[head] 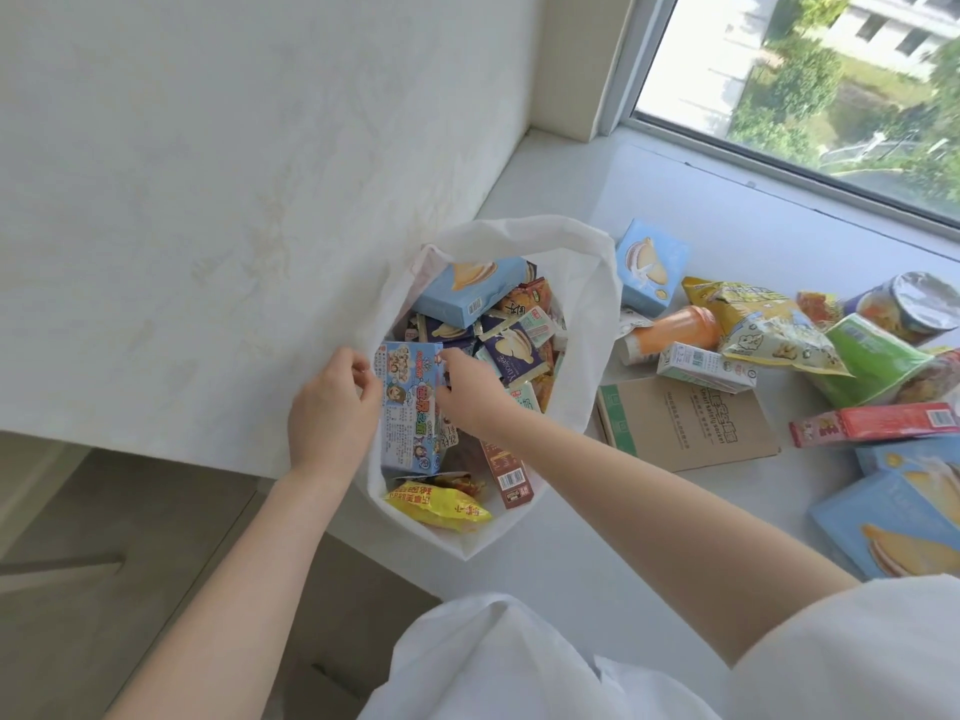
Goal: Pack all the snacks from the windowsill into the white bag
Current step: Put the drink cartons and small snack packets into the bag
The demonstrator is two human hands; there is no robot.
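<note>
White windowsill (pixel 597 563) under a window (pixel 810 80), plain white wall (pixel 208 200) on the left. Open white soft bag (pixel 592 314) sits on the sill against the wall, already stuffed with snacks: light-blue cardboard box with a sandwich-cookie picture (pixel 470 291) on top, dark-blue small cookie packets (pixel 511 350) under it, yellow crinkly packet (pixel 439 506) at the near edge, brown narrow box with a barcode (pixel 506 470) beside that.

Left hand (pixel 332 407) grips the bag's left rim, fingers curled on the fabric. Right hand (pixel 467 389) is inside the bag mouth, fingers pinching a pale-blue cartoon-printed box (pixel 410 407) that stands upright against the left inner wall. Both forearms bare; white sleeve (pixel 857 657) at lower right.

Snacks outside the bag, to its right on the sill: another light-blue cookie box standing (pixel 652 267), orange plastic cup lying on its side (pixel 670 332), white small carton (pixel 706 366), yellow snack bag (pixel 763 330), green snack bag (pixel 872 361), foil-topped round tub (pixel 914 309), red long flat box (pixel 878 423), two large light-blue cookie boxes (pixel 898 517) at the right edge. Flat brown cardboard box (pixel 685 423) lies just right of the bag.
</note>
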